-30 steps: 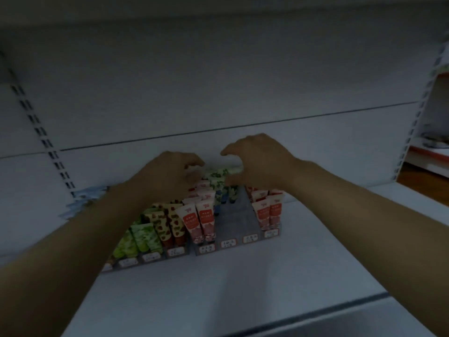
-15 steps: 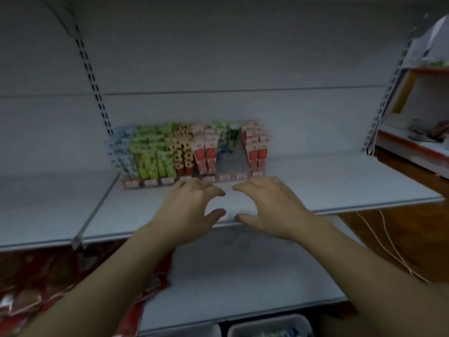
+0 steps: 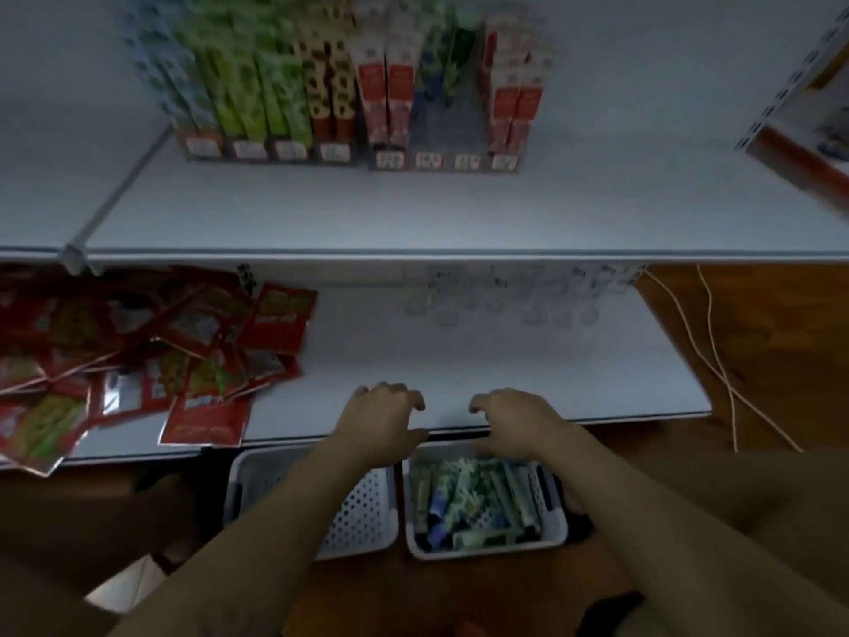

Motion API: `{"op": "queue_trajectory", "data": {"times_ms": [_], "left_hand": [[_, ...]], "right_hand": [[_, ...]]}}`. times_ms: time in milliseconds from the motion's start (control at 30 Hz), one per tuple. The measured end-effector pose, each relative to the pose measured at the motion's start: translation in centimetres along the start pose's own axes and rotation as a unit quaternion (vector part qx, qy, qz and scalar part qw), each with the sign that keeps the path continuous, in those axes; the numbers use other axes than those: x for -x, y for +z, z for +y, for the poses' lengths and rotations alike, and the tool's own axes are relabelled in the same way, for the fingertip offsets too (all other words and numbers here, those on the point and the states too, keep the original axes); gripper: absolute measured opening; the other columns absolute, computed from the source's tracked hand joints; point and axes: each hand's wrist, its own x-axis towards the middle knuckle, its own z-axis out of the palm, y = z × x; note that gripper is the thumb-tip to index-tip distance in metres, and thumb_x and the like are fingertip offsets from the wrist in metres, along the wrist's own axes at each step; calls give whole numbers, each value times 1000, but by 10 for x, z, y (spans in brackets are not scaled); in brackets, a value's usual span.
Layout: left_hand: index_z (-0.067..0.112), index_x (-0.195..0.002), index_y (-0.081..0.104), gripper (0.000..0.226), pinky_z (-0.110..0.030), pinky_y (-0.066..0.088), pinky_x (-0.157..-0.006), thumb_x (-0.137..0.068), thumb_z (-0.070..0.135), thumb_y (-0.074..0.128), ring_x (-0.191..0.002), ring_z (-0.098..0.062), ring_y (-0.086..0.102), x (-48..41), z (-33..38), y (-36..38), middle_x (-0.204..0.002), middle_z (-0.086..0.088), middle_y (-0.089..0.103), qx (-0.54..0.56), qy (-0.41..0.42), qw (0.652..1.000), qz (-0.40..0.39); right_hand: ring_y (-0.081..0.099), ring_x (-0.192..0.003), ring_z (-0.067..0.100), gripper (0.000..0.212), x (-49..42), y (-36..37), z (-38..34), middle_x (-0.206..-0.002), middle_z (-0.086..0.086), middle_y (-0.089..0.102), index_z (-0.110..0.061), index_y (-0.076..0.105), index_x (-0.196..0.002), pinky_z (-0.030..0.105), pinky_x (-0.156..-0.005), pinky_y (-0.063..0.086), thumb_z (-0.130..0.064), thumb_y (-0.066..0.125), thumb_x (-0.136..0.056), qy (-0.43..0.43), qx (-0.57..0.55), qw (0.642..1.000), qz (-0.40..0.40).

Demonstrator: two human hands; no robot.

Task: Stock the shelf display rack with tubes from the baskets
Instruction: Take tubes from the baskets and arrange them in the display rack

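Observation:
The display rack (image 3: 353,156) stands on the upper white shelf, filled with rows of blue-white, green, brown-spotted and red tubes; two lanes right of centre look partly bare. On the floor below sit two white perforated baskets. The right basket (image 3: 553,526) holds several green, blue and white tubes (image 3: 473,503). The left basket (image 3: 367,521) shows nothing inside, and my forearm covers part of it. My left hand (image 3: 381,418) and my right hand (image 3: 510,420) hover above the baskets at the lower shelf's front edge, fingers loosely curled, holding nothing.
A heap of red snack packets (image 3: 138,356) covers the left of the lower shelf (image 3: 459,360). Clear hooks or cups (image 3: 500,291) hang blurred under the upper shelf. A thin pale cord (image 3: 716,360) trails over the wooden floor at right.
My view has tipped down from the rack to the baskets on the floor. Both hands have drawn back from the rack and dropped to the lower shelf's edge, still holding nothing.

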Motion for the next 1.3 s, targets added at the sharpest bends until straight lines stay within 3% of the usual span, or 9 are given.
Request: {"op": "queue_trajectory", "data": {"times_ms": [200, 300, 433, 633, 733, 867, 1000, 1167, 1300], "left_hand": [[20, -124, 55, 38, -39, 40, -94, -94, 43, 50, -110, -25, 53, -20, -2, 62, -120, -4, 58, 23, -7, 997, -77], [14, -116, 59, 30, -32, 45, -78, -93, 32, 50, -102, -25, 57, -27, 4, 82, -114, -7, 61, 11, -10, 993, -117], [10, -109, 58, 22, -34, 45, -68, -91, 23, 55, -92, -27, 60, -33, 19, 110, -104, -11, 63, -21, 19, 983, -181], [7, -135, 40, 55, -32, 48, -63, -88, 22, 63, -92, -28, 62, -41, 34, 149, -111, -15, 60, 6, -5, 980, -201], [10, -130, 46, 46, -32, 44, -64, -88, 23, 59, -95, -26, 62, -50, 36, 162, -111, -11, 62, -1, -16, 979, -202], [15, -120, 55, 31, -32, 47, -82, -92, 27, 54, -105, -22, 57, -59, 41, 181, -116, -7, 62, 1, -26, 980, -198], [13, -132, 46, 50, -36, 48, -88, -89, 34, 60, -106, -24, 57, -66, 47, 193, -118, -8, 60, 10, -45, 975, -217], [6, -137, 29, 56, -30, 40, -56, -93, 29, 55, -79, -18, 61, -75, 46, 192, -101, -8, 62, 49, -133, 968, -205], [6, -96, 59, 15, -27, 43, -49, -90, 19, 55, -75, -20, 61, -83, 47, 185, -90, -11, 64, 85, -148, 956, -239]], "right_hand": [[56, -84, 22, 47, -28, 71, 25, -114, 11, 60, -11, 53, -128, 37, -79, 51, -43, 57, -92, 58, -61, 988, -128], [35, -62, 23, 39, -42, 103, 32, -95, 23, 58, -3, 54, -127, 37, -64, 38, -29, 51, -98, 82, -96, 973, -194], [23, -54, 19, 17, -63, 130, 30, -66, 11, 34, -18, 51, -79, 43, -61, 35, -14, 50, -96, 85, -123, 970, -194], [41, -58, 20, 17, -80, 154, 15, -72, 10, 46, -11, 56, -80, 32, -55, 38, -10, 49, -95, 97, -173, 957, -211], [59, -101, 26, 31, -85, 177, 11, -118, 12, 61, -13, 57, -125, 34, -86, 48, -23, 53, -96, 98, -226, 946, -213], [39, -133, 26, 69, -87, 185, 13, -150, 8, 36, -21, 21, -151, 35, -108, 33, -33, 57, -94, 80, -260, 939, -211], [39, -133, 26, 71, -95, 187, 12, -148, 11, 38, -16, 23, -150, 36, -110, 33, -23, 61, -91, 102, -264, 936, -212], [58, -114, 24, 46, -92, 191, 9, -127, 7, 60, -18, 47, -136, 31, -95, 46, -22, 59, -91, 143, -293, 939, -110], [57, -114, 26, 34, -94, 192, 13, -126, 11, 60, -10, 57, -127, 32, -94, 46, -24, 48, -97, 198, -320, 923, -83]]}}
